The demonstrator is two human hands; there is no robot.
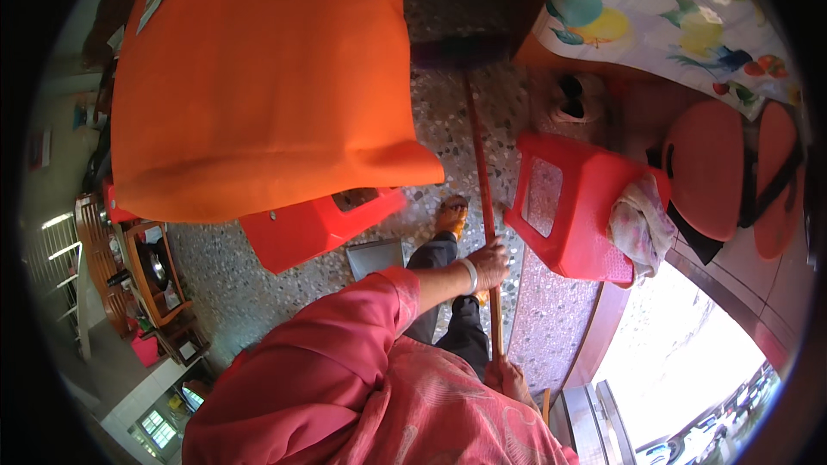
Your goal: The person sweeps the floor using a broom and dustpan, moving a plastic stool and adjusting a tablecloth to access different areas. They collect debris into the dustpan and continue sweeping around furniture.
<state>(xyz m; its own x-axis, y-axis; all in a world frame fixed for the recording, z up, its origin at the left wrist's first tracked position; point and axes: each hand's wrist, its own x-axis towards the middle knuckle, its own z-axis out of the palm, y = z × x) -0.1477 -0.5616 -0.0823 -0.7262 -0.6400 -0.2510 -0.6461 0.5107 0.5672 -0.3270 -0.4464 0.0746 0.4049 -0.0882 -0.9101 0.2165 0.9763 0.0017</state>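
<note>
A long broom handle (479,161) runs up the view from my body, and its dark broom head (460,51) rests on the speckled terrazzo floor in shadow. My left hand (489,266), with a pale bracelet at the wrist, grips the middle of the handle. Nearer my body, my right hand (506,377) is closed around the handle's end, partly hidden by my pink shirt. A grey dustpan (376,257) lies on the floor left of my feet, partly covered by my sleeve. My front foot (453,213) wears a yellowish sandal.
An orange cloth (258,90) drapes a table at left, above a red stool (310,232). At right stands another red plastic stool (568,206) with a rag (643,226) on it. Folding chairs (707,168) and a fruit-print tablecloth (672,19) lie beyond. A bright doorway (672,342) opens at lower right.
</note>
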